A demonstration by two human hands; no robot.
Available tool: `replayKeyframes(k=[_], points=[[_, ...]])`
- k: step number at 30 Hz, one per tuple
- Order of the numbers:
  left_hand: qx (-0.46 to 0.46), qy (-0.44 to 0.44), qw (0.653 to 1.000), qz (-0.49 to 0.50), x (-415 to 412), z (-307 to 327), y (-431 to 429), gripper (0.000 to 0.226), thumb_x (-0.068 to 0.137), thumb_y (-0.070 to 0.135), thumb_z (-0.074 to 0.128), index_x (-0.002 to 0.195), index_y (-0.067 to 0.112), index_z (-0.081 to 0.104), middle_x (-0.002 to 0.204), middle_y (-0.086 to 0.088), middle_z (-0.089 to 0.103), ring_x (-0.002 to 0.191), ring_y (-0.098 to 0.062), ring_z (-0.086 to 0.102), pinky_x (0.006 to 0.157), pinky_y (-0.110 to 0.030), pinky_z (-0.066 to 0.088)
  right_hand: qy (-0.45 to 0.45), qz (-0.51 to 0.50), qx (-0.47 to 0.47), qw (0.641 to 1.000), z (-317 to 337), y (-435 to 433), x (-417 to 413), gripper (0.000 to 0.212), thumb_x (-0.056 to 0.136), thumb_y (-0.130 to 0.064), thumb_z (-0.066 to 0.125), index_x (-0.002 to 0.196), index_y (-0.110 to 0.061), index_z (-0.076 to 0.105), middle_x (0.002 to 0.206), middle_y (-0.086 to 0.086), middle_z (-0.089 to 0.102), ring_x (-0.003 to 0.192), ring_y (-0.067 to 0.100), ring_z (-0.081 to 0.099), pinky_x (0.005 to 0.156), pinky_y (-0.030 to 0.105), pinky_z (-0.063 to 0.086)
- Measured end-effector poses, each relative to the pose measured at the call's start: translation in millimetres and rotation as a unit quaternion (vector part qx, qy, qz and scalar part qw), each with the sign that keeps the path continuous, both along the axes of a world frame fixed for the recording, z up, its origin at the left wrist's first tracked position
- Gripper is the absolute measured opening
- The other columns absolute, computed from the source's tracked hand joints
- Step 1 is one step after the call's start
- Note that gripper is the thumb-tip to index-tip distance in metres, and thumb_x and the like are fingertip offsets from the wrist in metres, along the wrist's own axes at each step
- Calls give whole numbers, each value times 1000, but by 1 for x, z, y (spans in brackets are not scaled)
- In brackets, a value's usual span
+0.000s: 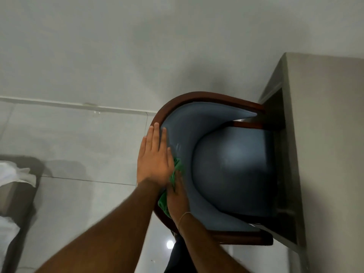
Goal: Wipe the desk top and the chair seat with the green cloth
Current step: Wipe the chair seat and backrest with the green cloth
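A chair with a blue padded seat (234,174) and a curved blue backrest (183,134) in a dark wooden frame stands pushed partly under the grey desk (323,134) on the right. My left hand (153,156) lies flat, fingers together, on the top of the wooden backrest rim. My right hand (177,196) presses the green cloth (164,203) against the inner side of the backrest, just below my left hand. Most of the cloth is hidden under both hands.
White glossy floor tiles (78,146) spread to the left of the chair. A bed corner with white linen (13,174) shows at the far left edge. A pale wall fills the upper part of the view.
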State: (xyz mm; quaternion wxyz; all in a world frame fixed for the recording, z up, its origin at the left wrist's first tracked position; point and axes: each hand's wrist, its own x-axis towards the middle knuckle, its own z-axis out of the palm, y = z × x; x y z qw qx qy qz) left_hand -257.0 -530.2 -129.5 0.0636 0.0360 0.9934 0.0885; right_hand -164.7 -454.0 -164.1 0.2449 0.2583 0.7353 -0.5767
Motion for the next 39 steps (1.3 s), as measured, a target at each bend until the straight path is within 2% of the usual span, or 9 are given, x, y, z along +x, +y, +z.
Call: replayKeyframes(k=[4, 6, 11, 15, 20, 26, 31, 36, 39], points=[[23, 17, 1000, 6, -2, -8, -1, 69, 109, 43, 21, 173, 18, 7, 182, -7, -1, 169, -21, -4, 137, -42, 5, 104, 71, -3, 992, -28, -5, -70, 63, 111, -44, 28, 164, -11, 16, 171, 13, 22, 159, 21, 23, 132, 37, 18], [27, 32, 999, 5, -2, -11, -2, 70, 108, 39, 27, 172, 17, 12, 182, -7, 4, 169, -21, 0, 137, -42, 6, 111, -38, -32, 993, -41, 3, -126, 63, 112, -37, 26, 164, -4, 10, 173, 17, 12, 162, 23, 12, 133, 35, 8], [20, 67, 998, -9, -3, -19, -6, 72, 104, 29, 37, 171, 14, 17, 181, -11, 9, 169, -24, 4, 137, -43, 8, 27, -336, -45, 940, -53, 22, -221, 60, 111, -37, 33, 163, -10, 19, 166, 11, 33, 147, 29, 41, 123, 37, 27], [17, 68, 997, -12, 0, -15, -6, 73, 103, 28, 39, 171, 13, 18, 181, -12, 9, 169, -25, 4, 137, -43, 8, 76, -195, -16, 978, -56, 14, -178, 65, 113, -26, 31, 163, -4, -3, 174, 11, 1, 161, 23, 10, 122, 14, 0], [13, 71, 997, -17, 0, -15, -6, 75, 101, 30, 36, 172, 14, 16, 181, -12, 8, 169, -25, 3, 136, -46, 12, 4, 41, -100, 994, -59, 32, -48, 64, 113, -25, 32, 165, -20, -5, 175, -1, -1, 162, 16, 4, 134, 41, 7], [8, 73, 997, -19, -1, -12, -5, 78, 98, 26, 40, 171, 13, 18, 181, -12, 10, 169, -28, 5, 136, -50, 16, -191, 355, 16, 915, -59, 168, 40, 66, 103, -58, 37, 163, -39, 17, 172, -8, 19, 156, 13, 23, 125, 25, 15], [-6, 73, 997, -19, -1, -13, -4, 79, 98, 27, 39, 172, 14, 16, 182, -11, 8, 169, -26, 3, 136, -49, 14, -200, 343, 72, 915, -51, 187, 44, 58, 102, -57, 38, 156, -38, 38, 164, -4, 40, 145, 19, 44, 114, 24, 33], [-30, 66, 997, -16, -1, -13, -1, 79, 98, 27, 38, 172, 14, 14, 182, -10, 6, 169, -26, 2, 137, -45, 9, -160, 245, 182, 939, -57, 130, 32, 40, 103, -46, 34, 124, -24, 61, 126, 7, 69, 115, 31, 66, 100, 38, 53], [-48, 57, 997, -10, 0, -11, 0, 79, 98, 29, 37, 172, 16, 11, 182, -10, 3, 169, -25, 0, 137, -44, 8, -168, 139, 121, 969, -63, 85, 4, 43, 104, -41, 39, 136, -20, 58, 140, 13, 62, 125, 37, 61, 108, 41, 48]])
